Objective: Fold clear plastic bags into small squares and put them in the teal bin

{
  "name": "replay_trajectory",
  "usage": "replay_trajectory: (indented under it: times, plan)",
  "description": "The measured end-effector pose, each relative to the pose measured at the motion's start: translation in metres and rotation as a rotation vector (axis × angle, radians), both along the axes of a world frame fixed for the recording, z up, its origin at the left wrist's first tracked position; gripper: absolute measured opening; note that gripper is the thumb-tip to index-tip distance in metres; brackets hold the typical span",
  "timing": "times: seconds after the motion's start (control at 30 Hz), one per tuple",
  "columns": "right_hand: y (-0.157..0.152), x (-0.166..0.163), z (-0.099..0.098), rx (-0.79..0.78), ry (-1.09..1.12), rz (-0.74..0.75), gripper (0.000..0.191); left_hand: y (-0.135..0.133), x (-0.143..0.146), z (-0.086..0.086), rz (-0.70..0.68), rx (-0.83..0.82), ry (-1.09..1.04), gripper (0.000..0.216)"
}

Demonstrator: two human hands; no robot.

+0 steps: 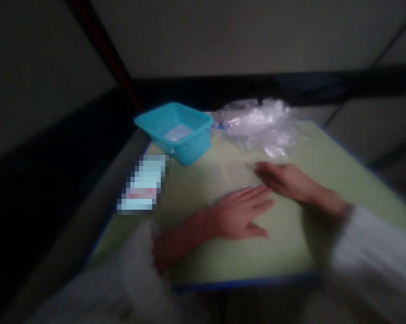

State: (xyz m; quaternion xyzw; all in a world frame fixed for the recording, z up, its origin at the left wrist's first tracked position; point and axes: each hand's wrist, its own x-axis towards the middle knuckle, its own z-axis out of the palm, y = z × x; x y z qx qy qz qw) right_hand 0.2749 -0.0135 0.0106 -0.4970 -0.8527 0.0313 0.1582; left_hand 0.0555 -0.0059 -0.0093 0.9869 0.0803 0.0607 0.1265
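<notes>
My left hand [240,213] lies flat with its fingers spread, palm down at the near edge of a thin see-through sheet or bag [226,174] on the table. Just beyond its fingertips is my right hand [287,181], closed, with the fingers bent together and pointing left. A small pale bit shows at the right fingertips, beside the see-through piece. Blur and dim light hide what it is and whether the two are joined.
A pale yellow-green table [284,252] with a blue edge carries everything. A turquoise basin [192,146] holding a white paper-like piece [178,132] stands at the back left. Crumpled clear plastic [267,126] lies behind my hands. A blurred-out bright rectangle [144,184] is at left.
</notes>
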Motion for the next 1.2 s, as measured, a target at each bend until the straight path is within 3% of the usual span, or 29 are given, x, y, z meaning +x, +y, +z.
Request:
replay_trajectory:
  times: [0.17,0.3,0.43,0.5,0.77,0.93,1.2]
  plan:
    - [0.002,0.004,-0.002,0.026,-0.01,-0.015,0.04,-0.002,0.0,0.002,-0.021,0.034,0.004,0.072]
    - [0.0,0.003,-0.005,0.061,-0.001,-0.041,0.037,0.009,-0.017,0.012,0.007,0.09,-0.052,0.073]
    - [-0.003,-0.015,-0.007,0.083,0.043,-0.055,0.038,0.035,-0.047,0.014,0.366,0.107,-0.148,0.057]
    - [-0.004,-0.028,-0.009,0.096,0.038,-0.027,0.043,0.046,-0.057,0.009,0.435,0.114,-0.117,0.057]
    - [-0.002,-0.052,-0.025,0.081,-0.124,0.055,0.057,0.048,-0.058,-0.011,0.394,0.092,0.02,0.063]
    - [-0.004,-0.046,-0.036,0.041,-0.177,0.039,0.064,0.05,-0.059,-0.008,0.381,0.108,0.097,0.069]
    - [-0.011,-0.037,-0.036,0.04,-0.179,0.017,0.077,0.046,-0.057,-0.001,0.414,0.166,0.162,0.078]
